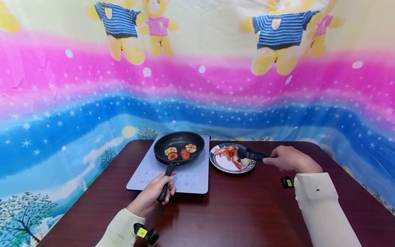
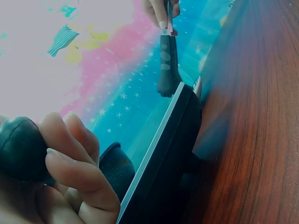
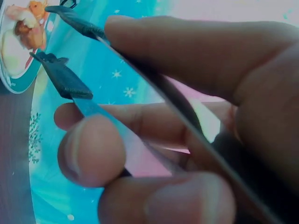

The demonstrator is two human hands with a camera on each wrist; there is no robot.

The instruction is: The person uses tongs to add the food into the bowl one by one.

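A black frying pan (image 1: 177,140) sits on a white induction cooktop (image 1: 199,175), holding browned pale slices (image 1: 190,148) and reddish-brown pieces (image 1: 185,154). My left hand (image 1: 152,192) grips its black handle (image 1: 169,173), fingers curled round it in the left wrist view. Over on the right, my right hand (image 1: 291,159) holds tongs (image 1: 256,156) with dark, paw-shaped ends. Their tips stand apart in the right wrist view, close to the food on a patterned round plate (image 1: 219,166). That plate bears orange-red shrimp (image 1: 220,151) and a pale round piece (image 1: 245,162).
Everything stands on a dark reddish-brown wooden table (image 1: 234,206). Touch buttons (image 1: 186,184) line the front of the cooktop. A printed curtain (image 1: 216,96) with bears and snowflakes hangs right behind the table and along its sides.
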